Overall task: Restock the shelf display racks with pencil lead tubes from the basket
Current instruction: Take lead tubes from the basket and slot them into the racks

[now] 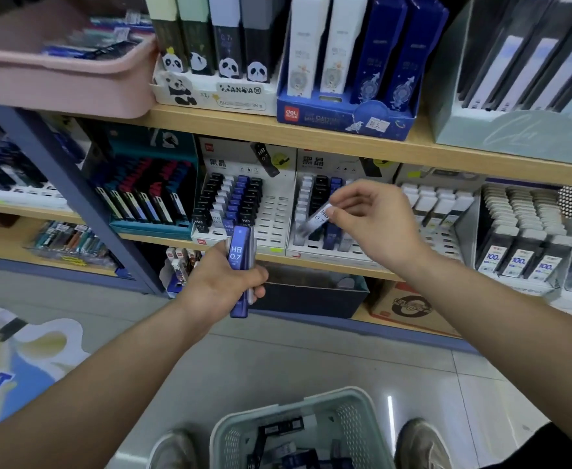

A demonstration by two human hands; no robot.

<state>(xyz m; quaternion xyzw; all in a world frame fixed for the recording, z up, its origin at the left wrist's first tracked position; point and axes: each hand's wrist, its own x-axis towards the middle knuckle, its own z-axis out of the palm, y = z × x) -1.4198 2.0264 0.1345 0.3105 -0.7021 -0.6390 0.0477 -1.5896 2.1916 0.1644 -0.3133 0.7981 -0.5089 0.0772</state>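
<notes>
Head view looks down a stationery aisle at a wooden shelf carrying cardboard display racks. The left rack has black, white and blue lead tubes in its left columns and bare slots on its right side. The right rack, just beside it, holds white, black and blue tubes. A pink bin sits on the shelf above, at the left.

On the floor, between two shoes, stands a pale green basket with dark and blue tubes lying in it.

The left grip is clenched round a blue tube marked HB 0.7, upright, in front of the left rack's front edge; a paler tube lies beside it in the same grasp. The right grip pinches a pale tube between thumb and fingertips, tilted over the right rack's front rows. Blur hides whether it touches a slot.
</notes>
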